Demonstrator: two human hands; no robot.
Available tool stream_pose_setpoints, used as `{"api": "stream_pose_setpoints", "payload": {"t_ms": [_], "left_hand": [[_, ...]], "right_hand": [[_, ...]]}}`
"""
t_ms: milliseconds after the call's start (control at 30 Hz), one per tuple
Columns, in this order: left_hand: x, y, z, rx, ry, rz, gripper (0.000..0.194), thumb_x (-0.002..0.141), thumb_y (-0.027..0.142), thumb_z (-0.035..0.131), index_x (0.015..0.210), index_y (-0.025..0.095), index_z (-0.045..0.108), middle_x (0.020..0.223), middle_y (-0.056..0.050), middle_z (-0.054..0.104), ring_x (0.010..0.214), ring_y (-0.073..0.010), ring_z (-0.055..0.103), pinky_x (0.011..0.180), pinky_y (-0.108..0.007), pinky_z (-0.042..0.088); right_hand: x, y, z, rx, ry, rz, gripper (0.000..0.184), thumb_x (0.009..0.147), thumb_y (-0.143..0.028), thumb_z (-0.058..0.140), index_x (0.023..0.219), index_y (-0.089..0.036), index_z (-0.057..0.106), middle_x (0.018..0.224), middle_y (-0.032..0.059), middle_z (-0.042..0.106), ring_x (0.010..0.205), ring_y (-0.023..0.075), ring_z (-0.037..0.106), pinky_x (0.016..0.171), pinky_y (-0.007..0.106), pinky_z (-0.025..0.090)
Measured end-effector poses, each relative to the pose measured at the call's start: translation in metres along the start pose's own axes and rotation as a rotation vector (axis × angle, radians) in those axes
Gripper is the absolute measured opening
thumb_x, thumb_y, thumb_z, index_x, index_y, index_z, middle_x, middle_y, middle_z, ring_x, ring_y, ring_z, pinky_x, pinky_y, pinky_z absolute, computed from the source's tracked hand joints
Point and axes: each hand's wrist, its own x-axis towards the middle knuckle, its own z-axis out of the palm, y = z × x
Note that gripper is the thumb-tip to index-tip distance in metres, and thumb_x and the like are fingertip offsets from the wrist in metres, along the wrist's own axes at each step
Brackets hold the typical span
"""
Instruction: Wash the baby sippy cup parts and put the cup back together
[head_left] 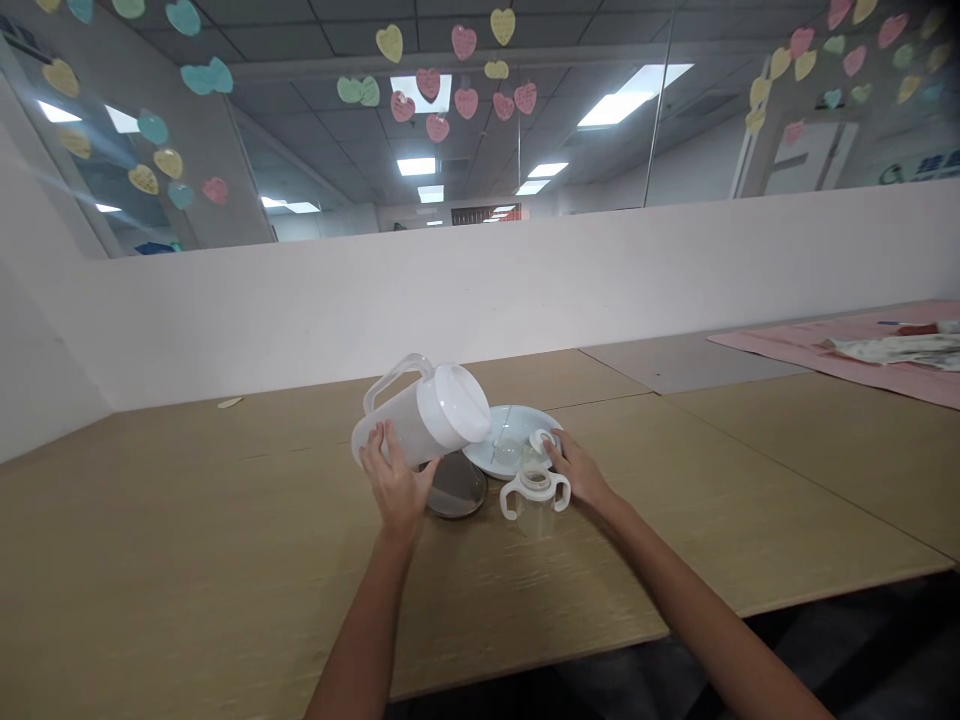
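My left hand [397,485] is wrapped round the body of a translucent white pitcher [405,425], lifted and tilted with its white lid to the right. The pitcher's handle points up, away from my palm. My right hand [576,465] pinches a small clear piece with a white rim [540,440] over a pale blue plate [551,418]; its exact kind is hard to make out. Just in front stands a clear baby bottle [535,510] with two white side handles and an uncovered mouth. A clear dome-shaped piece [508,452] lies on the plate.
A dark round tray or lid [456,490] lies beneath the pitcher on the wooden table [225,560]. Farther right, a pink cloth [795,335] holds several items. A low white wall [337,300] with glass above borders the back; the table's front edge is near my forearms.
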Motion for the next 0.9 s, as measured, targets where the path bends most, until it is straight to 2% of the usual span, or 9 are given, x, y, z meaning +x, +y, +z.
{"api": "stream_pose_setpoints", "payload": {"t_ms": [300, 900], "left_hand": [[0.0004, 0.0033, -0.0027, -0.008, -0.027, 0.007, 0.085, 0.072, 0.046, 0.065, 0.138, 0.006, 0.029, 0.132, -0.026, 0.04, 0.127, -0.037, 0.035, 0.106, -0.056, 0.025], [0.0003, 0.0015, -0.003, -0.029, -0.021, 0.045, 0.078, 0.076, 0.044, 0.061, 0.137, 0.006, 0.03, 0.132, -0.027, 0.04, 0.129, -0.0373, 0.033, 0.106, -0.058, 0.022]], "right_hand": [[-0.0002, -0.0024, -0.001, -0.007, -0.007, 0.001, 0.066, 0.087, -0.059, 0.028, 0.128, -0.01, 0.046, 0.131, 0.0181, 0.05, 0.12, 0.0277, 0.047, 0.102, 0.041, 0.034], [-0.0002, -0.0035, -0.0006, 0.003, 0.002, -0.008, 0.067, 0.087, -0.061, 0.027, 0.127, -0.011, 0.048, 0.131, 0.0177, 0.05, 0.12, 0.0278, 0.046, 0.103, 0.042, 0.033]]}}
